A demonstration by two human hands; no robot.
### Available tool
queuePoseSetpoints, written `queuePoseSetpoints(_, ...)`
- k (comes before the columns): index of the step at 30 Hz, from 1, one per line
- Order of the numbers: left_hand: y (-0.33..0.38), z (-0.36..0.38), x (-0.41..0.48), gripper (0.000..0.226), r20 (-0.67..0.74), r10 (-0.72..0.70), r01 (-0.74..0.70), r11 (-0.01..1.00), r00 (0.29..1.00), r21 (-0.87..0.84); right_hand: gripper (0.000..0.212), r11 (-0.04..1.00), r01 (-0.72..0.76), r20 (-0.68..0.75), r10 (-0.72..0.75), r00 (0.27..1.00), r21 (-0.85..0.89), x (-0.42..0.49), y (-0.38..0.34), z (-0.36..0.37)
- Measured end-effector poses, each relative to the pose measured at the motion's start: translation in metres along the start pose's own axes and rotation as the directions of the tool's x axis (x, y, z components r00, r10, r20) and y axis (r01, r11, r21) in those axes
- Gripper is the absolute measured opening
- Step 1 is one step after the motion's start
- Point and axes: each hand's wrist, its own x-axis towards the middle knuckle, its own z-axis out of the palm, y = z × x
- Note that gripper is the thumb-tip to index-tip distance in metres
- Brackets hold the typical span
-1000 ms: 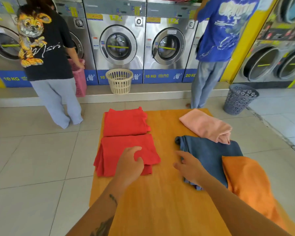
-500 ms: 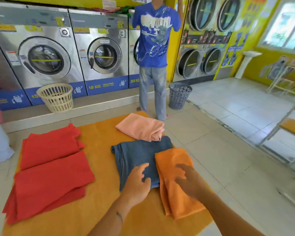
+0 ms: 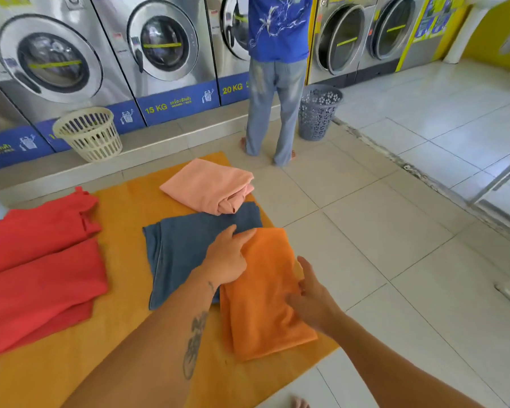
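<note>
**A:** Fig. 1. Where did the folded orange cloth (image 3: 265, 293) lie?

**B:** On the yellow wooden desk (image 3: 124, 213), near its right edge, overlapping the folded blue-grey cloth (image 3: 180, 254).

**A:** And the hands?

**B:** The left hand (image 3: 227, 257) rested, fingers nearly straight, on the cloth's far left corner. The right hand (image 3: 309, 298) lay across its right edge (whether it pinched the fabric could not be told). They flanked the cloth, probably to steady and square it before shifting it.

The left hand (image 3: 227, 260) and right hand (image 3: 312, 301) rest on a folded orange towel (image 3: 259, 322) overlapping a blue towel (image 3: 180, 251) on the wooden table (image 3: 124, 207).
</note>
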Motion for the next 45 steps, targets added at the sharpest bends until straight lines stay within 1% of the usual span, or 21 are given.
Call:
queuePoseSetpoints(2,0.002,0.001,0.005,0.077,0.077,-0.016,0.013,0.999,0.997,0.043,0.087,0.999,0.043,0.001,-0.043,0.999,0.018,0.001,-0.001,0.0)
queuePoseSetpoints(3,0.003,0.0,0.007,0.08,0.086,-0.02,0.014,0.997,0.996,0.07,0.089,0.997,0.068,0.003,-0.068,0.998,0.03,0.002,-0.003,0.001)
queuePoseSetpoints(6,0.006,-0.007,0.003,0.086,0.051,0.018,-0.027,0.983,0.999,0.183,0.098,0.99,0.139,0.0,-0.139,0.99,0.021,0.004,-0.004,0.007)
queuePoseSetpoints(8,0.007,-0.011,-0.004,0.087,0.052,0.035,-0.045,0.98,0.998,0.195,0.098,0.988,0.152,-0.034,-0.152,0.988,-0.022,0.006,-0.007,0.011)
queuePoseSetpoints(10,0.003,-0.018,-0.014,0.088,0.049,0.032,-0.036,0.994,0.998,0.099,0.092,0.982,0.176,-0.062,-0.18,0.982,-0.067,0.008,-0.014,0.007)
queuePoseSetpoints(12,-0.002,-0.027,-0.031,0.089,0.024,0.016,-0.013,0.991,1.0,-0.133,0.086,0.966,0.217,-0.061,-0.227,0.972,-0.138,0.011,-0.027,-0.005)
queuePoseSetpoints(14,-0.012,-0.035,-0.052,0.091,-0.064,0.003,-0.026,0.929,0.998,-0.368,0.083,0.943,0.269,-0.027,-0.28,0.96,-0.193,0.016,-0.047,-0.02)
queuePoseSetpoints(16,-0.029,-0.035,-0.074,0.092,-0.176,-0.062,-0.033,0.869,0.982,-0.493,0.082,0.909,0.337,0.033,-0.34,0.94,-0.247,0.028,-0.072,-0.027)
queuePoseSetpoints(19,-0.047,-0.03,-0.101,0.084,-0.248,-0.239,0.077,0.848,0.939,-0.525,0.085,0.835,0.424,0.086,-0.422,0.902,-0.351,0.053,-0.111,-0.02)
queuePoseSetpoints(21,-0.053,-0.025,-0.114,0.081,-0.213,-0.336,0.193,0.843,0.917,-0.501,0.084,0.808,0.436,0.098,-0.435,0.895,-0.397,0.063,-0.124,-0.009)
queuePoseSetpoints(23,-0.058,-0.02,-0.121,0.081,-0.146,-0.405,0.279,0.809,0.903,-0.517,0.077,0.81,0.389,0.085,-0.394,0.915,-0.438,0.07,-0.118,-0.003)
queuePoseSetpoints(25,-0.061,-0.021,-0.12,0.083,-0.101,-0.463,0.338,0.763,0.881,-0.551,0.073,0.848,0.283,0.058,-0.288,0.956,-0.448,0.073,-0.099,0.0)
queuePoseSetpoints(28,-0.063,-0.029,-0.107,0.079,-0.087,-0.52,0.4,0.743,0.85,-0.537,0.071,0.95,0.115,0.021,-0.114,0.993,-0.291,0.071,-0.072,0.0)
queuePoseSetpoints(31,-0.065,-0.035,-0.094,0.071,-0.106,-0.519,0.392,0.749,0.848,-0.535,0.074,0.998,0.031,-0.001,-0.031,1.0,-0.054,0.068,-0.054,-0.003)
queuePoseSetpoints(32,-0.066,-0.036,-0.09,0.069,-0.116,-0.515,0.382,0.751,0.85,-0.538,0.074,0.998,0.007,0.0,-0.007,1.0,0.064,0.068,-0.052,-0.003)
queuePoseSetpoints(34,-0.064,-0.037,-0.085,0.067,-0.12,-0.497,0.354,0.748,0.86,-0.562,0.074,0.954,-0.04,0.005,0.041,0.999,0.298,0.066,-0.048,-0.004)
queuePoseSetpoints(35,-0.062,-0.037,-0.084,0.068,-0.107,-0.485,0.341,0.739,0.868,-0.582,0.074,0.921,-0.06,-0.003,0.066,0.998,0.385,0.066,-0.046,-0.004)
queuePoseSetpoints(37,-0.059,-0.035,-0.083,0.075,-0.067,-0.466,0.33,0.714,0.882,-0.617,0.073,0.865,-0.094,-0.007,0.113,0.994,0.493,0.064,-0.04,-0.004)
queuePoseSetpoints(39,-0.055,-0.033,-0.086,0.083,-0.049,-0.459,0.321,0.689,0.887,-0.65,0.073,0.851,-0.124,0.016,0.135,0.991,0.51,0.063,-0.033,-0.002)
queuePoseSetpoints(42,-0.052,-0.029,-0.092,0.084,-0.078,-0.447,0.279,0.676,0.891,-0.682,0.073,0.92,-0.098,0.035,0.091,0.995,0.378,0.062,-0.028,0.004)
queuePoseSetpoints(45,-0.049,-0.026,-0.096,0.077,-0.105,-0.422,0.25,0.702,0.901,-0.667,0.069,0.968,0.003,-0.073,0.016,0.997,0.25,0.059,-0.034,0.01)
